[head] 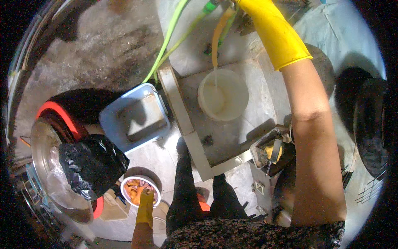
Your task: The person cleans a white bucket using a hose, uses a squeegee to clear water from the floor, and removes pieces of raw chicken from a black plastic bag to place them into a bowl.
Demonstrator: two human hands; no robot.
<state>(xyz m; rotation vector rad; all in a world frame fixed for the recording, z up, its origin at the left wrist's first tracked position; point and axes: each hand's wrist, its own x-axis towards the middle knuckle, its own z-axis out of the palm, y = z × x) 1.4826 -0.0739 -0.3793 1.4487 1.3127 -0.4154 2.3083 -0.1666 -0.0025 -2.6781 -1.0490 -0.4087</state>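
My left hand (pixel 146 196), in a yellow rubber glove, grips the near rim of a white bowl (pixel 123 193). Orange and pinkish pieces (pixel 136 190) fill the bowl; what they are is unclear. My right arm reaches up to the top edge, where my right hand (pixel 252 8), also in a yellow glove, is at a tap (pixel 233 3). Its fingers are cut off by the picture's edge. From an orange-brown hose (pixel 217 34) at the tap, water runs into a whitish bucket (pixel 238 96) standing inside a low tiled basin (pixel 189 124).
A blue plastic tub (pixel 113 133) stands left of the basin's raised edge. Farther left, a black plastic bag (pixel 93 165) lies over a large metal basin (pixel 40 146). Green hoses (pixel 169 37) cross the top. A small tray (pixel 256 152) with a knife (pixel 274 152) sits right.
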